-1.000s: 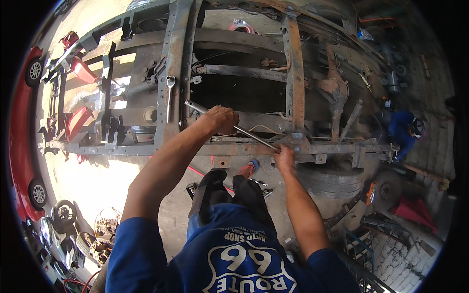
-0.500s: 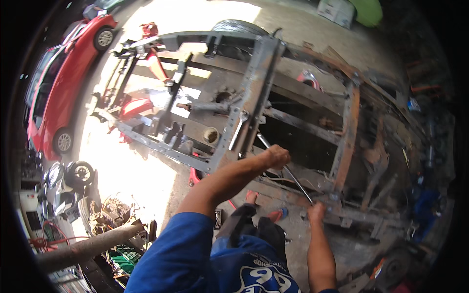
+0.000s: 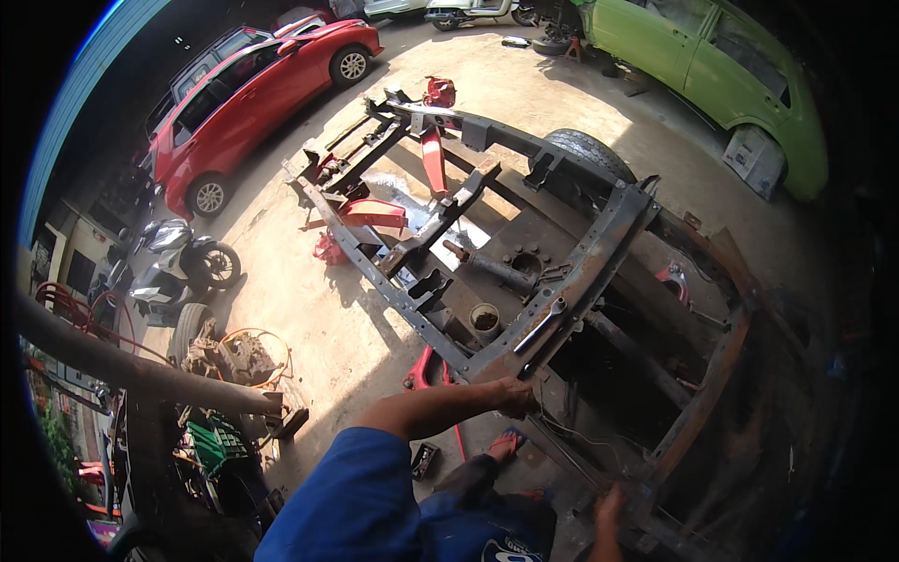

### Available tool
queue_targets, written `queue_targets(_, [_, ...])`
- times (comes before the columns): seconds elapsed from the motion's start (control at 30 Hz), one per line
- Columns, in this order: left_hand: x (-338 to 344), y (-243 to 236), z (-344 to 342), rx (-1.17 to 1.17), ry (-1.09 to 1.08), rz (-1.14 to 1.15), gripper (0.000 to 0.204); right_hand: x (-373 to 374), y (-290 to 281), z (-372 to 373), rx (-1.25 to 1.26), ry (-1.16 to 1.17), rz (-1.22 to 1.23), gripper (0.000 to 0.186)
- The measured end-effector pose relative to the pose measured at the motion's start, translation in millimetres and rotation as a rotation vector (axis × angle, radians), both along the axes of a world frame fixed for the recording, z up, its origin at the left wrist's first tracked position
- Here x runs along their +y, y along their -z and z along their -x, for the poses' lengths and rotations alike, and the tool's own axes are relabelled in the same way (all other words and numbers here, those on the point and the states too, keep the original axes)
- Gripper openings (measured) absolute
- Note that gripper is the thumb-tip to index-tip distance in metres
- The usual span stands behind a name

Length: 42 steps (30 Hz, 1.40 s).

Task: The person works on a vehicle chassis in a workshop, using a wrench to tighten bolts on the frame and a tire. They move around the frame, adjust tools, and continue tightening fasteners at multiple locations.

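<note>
- Judging by the pose, the step in hand is turning or levering with a long metal bar [image 3: 584,468] at the near side rail of the chassis frame [image 3: 604,253]; its working end cannot be made out, so whether it sits on a fastener is unclear.
- The next move would seem to call for a firm two-handed hold and a steady pull or push, keeping knuckles off the frame's edges.
- The bar slants along the frame's near side, to the right of its broad crossmember, running from one hand to the other.
- The left hand [image 3: 515,396], just off the crossmember's near end, looks closed around the bar's left part, though shadow dulls the fingers.
- The right hand [image 3: 609,506], by the frame's near right stretch, appears curled round the bar's right part; its fingertips are too dim to tell apart.
- A ratchet wrench [image 3: 538,328] lies on the frame's crossmember, near the left hand and untouched.
- A round container [image 3: 484,318] sits within the frame's outline, left of that crossmember.
- Beyond the frame's left end stands a red car [image 3: 262,103]; past its far side, a green car [image 3: 693,56].
</note>
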State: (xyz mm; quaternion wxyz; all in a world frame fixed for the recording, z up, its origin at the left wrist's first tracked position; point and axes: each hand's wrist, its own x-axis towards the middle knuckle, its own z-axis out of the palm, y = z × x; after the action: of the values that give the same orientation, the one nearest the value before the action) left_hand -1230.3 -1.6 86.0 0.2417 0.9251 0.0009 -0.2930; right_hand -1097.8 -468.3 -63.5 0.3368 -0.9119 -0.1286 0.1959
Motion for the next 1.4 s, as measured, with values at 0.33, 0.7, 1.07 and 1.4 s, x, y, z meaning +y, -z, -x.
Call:
queue_targets(0.33, [-36,58,34,-0.079,-0.312,-0.324,0.026,44,-78,-10,-0.007,-0.338,0.422,0.041])
queue_targets(0.7, [-70,49,54,-0.23,-0.504,-0.48,0.016,37,-77,-16,-0.064,-0.487,0.28,0.034])
queue_targets(1.07, [-58,97,58,-0.38,-0.542,-0.425,0.008,58,-96,-9,-0.059,-0.422,0.463,0.03])
queue_targets(1.4, [-41,85,33,-0.38,-0.444,-0.382,0.011,61,-91,1,-0.128,-0.309,0.448,0.032])
